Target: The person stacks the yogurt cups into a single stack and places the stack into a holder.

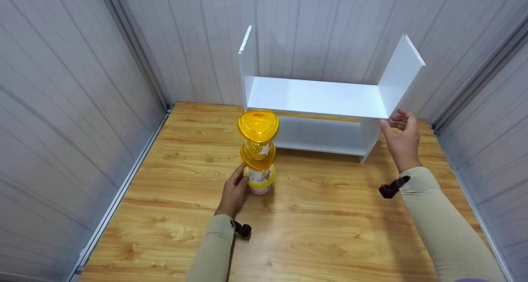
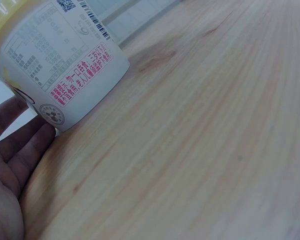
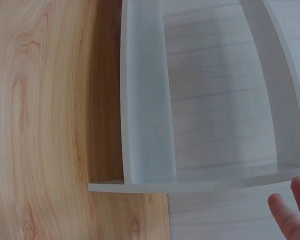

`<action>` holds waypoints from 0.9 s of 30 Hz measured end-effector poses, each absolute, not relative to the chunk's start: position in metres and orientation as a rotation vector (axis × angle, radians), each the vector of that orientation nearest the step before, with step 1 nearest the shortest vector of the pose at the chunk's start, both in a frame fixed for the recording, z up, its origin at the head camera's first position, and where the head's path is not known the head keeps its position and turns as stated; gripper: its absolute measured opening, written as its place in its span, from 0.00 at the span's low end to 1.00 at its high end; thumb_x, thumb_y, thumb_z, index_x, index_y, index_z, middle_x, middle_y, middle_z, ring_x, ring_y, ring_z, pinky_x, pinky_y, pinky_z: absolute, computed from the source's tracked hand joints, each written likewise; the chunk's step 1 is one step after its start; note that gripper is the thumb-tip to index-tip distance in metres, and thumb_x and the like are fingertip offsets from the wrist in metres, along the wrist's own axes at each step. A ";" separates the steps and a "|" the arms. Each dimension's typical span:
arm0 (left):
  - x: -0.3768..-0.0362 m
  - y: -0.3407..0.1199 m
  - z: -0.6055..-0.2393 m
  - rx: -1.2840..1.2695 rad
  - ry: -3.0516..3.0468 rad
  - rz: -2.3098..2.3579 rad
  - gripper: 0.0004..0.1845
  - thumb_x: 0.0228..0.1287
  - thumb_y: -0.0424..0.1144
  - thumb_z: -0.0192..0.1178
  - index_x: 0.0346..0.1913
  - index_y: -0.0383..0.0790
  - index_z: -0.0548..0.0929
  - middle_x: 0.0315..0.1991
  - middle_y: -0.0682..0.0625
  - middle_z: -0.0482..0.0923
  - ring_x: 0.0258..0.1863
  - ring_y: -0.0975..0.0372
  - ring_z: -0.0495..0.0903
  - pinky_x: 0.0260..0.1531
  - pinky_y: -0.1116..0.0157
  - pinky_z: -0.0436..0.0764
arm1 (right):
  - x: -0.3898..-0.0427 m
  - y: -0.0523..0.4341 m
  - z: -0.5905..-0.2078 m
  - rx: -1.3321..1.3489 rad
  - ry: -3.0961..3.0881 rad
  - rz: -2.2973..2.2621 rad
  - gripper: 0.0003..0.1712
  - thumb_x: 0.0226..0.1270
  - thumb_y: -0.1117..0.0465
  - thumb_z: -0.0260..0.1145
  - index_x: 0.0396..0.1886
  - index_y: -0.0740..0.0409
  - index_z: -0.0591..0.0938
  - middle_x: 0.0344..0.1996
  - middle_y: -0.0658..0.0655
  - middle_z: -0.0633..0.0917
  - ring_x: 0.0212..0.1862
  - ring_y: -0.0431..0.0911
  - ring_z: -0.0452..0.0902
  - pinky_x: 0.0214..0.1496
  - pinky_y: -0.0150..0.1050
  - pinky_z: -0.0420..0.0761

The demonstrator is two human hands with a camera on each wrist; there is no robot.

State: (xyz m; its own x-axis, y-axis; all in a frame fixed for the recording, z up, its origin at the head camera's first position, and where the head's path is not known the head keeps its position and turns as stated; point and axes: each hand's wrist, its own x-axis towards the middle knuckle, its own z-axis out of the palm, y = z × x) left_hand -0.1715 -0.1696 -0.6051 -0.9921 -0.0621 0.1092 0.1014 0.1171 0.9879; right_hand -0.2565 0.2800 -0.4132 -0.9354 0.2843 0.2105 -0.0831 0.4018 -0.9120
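Observation:
Two clear jars with yellow lids stand stacked on the wooden table, the upper jar on top of the lower jar. My left hand lies against the lower jar's left side. In the left wrist view its fingers are fairly straight and touch the base of the white labelled jar. My right hand hovers with relaxed fingers by the front right corner of a white two-level shelf. In the right wrist view its fingertips show just clear of the shelf.
The shelf stands at the back of the table against grey panelled walls, which close in on the left, back and right. Both shelf levels hold nothing. Bare wood lies in front of the shelf and between my arms.

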 end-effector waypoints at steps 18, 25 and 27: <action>-0.172 -0.169 -0.604 -0.040 -2.263 -1.992 0.27 0.77 0.42 0.53 0.76 0.51 0.68 0.70 0.47 0.72 0.68 0.53 0.72 0.69 0.49 0.68 | -0.274 0.277 -0.408 -0.289 -2.336 1.648 0.46 0.68 0.39 0.65 0.78 0.51 0.60 0.70 0.58 0.67 0.68 0.49 0.64 0.67 0.42 0.73; -0.170 -0.169 -0.601 -0.058 -2.256 -1.985 0.27 0.77 0.40 0.53 0.76 0.49 0.68 0.69 0.46 0.74 0.65 0.53 0.74 0.68 0.50 0.70 | -0.281 0.276 -0.411 -0.248 -2.324 1.655 0.46 0.69 0.40 0.64 0.79 0.54 0.58 0.71 0.60 0.67 0.68 0.50 0.64 0.68 0.42 0.72; -0.170 -0.169 -0.601 -0.044 -2.266 -1.986 0.27 0.77 0.40 0.53 0.76 0.50 0.67 0.68 0.47 0.75 0.65 0.53 0.74 0.68 0.50 0.70 | -0.282 0.276 -0.411 -0.247 -2.333 1.657 0.47 0.70 0.40 0.64 0.79 0.54 0.57 0.72 0.60 0.66 0.69 0.50 0.63 0.70 0.42 0.71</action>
State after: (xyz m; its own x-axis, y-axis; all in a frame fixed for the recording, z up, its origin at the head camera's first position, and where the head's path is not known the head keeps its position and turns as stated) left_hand -0.1704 -0.1690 -0.6009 -0.9914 -0.0624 0.1153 0.1061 0.1345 0.9852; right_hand -0.2822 0.2757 -0.4113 -0.9494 0.2909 0.1187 -0.0161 0.3321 -0.9431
